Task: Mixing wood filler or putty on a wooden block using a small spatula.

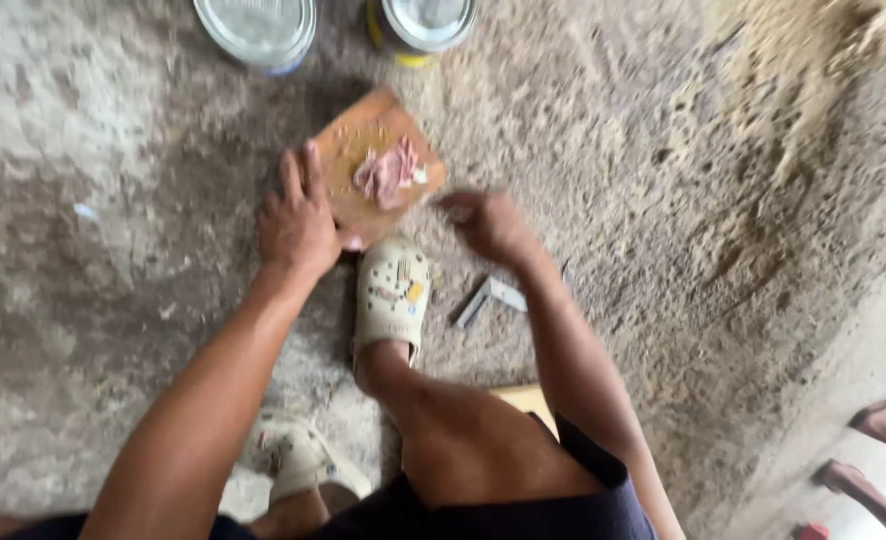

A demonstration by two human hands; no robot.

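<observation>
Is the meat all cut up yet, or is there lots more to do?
Some looks done: a small pile of pink meat lies in pieces on the wooden board on the ground. In hand: the left hand rests on the board's edge, and the blurred right hand hovers just beside it, holding nothing I can make out. Left, I'd guess: the pieces are still on the board, not in the two round containers above it.

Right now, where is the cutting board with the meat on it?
The wooden cutting board lies on the concrete floor, top centre of the head view, between the left hand and right hand, just beyond the cream clog.
</observation>
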